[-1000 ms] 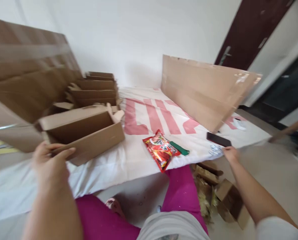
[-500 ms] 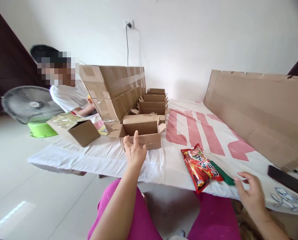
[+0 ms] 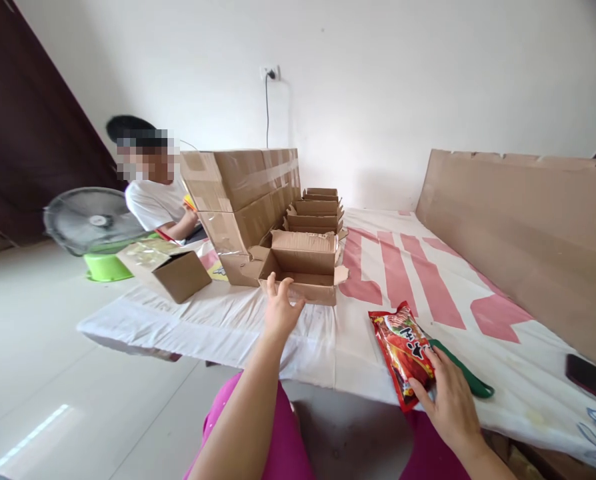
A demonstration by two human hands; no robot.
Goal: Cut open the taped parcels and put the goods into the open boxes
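Note:
An open cardboard box stands in front of me, its upper flaps spread. My left hand is at the box's near wall, fingertips at the rim and thumb held apart. To the right lies a red food packet with printed lettering, near the table's front edge. My right hand is over the packet's right side, thumb and fingers apart and touching it. Partly under that hand is a dark green flat object, whose kind I cannot make out.
Behind the box, several open boxes stand in a row beside stacked taped cartons. A person sits at the left holding something yellow. Another box, a fan, a cardboard panel and a phone are around.
My right hand has moved left from beside the green object onto the red packet. My left hand stays at the box's near wall. The view has shifted slightly.

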